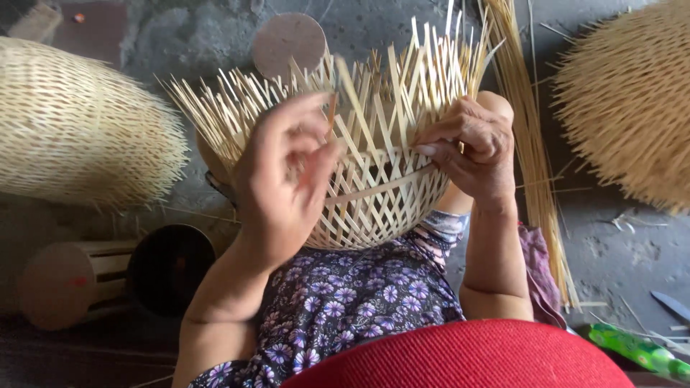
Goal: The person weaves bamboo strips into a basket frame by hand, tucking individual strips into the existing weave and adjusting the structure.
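Both forearms come up from the bottom, bare to the elbow. Left hand (284, 169) is raised with the palm facing the camera, fingers (316, 154) curled loosely and a bit blurry. Right hand (474, 147) is knuckles-up, wrist bent, fingers pinched together pointing left.
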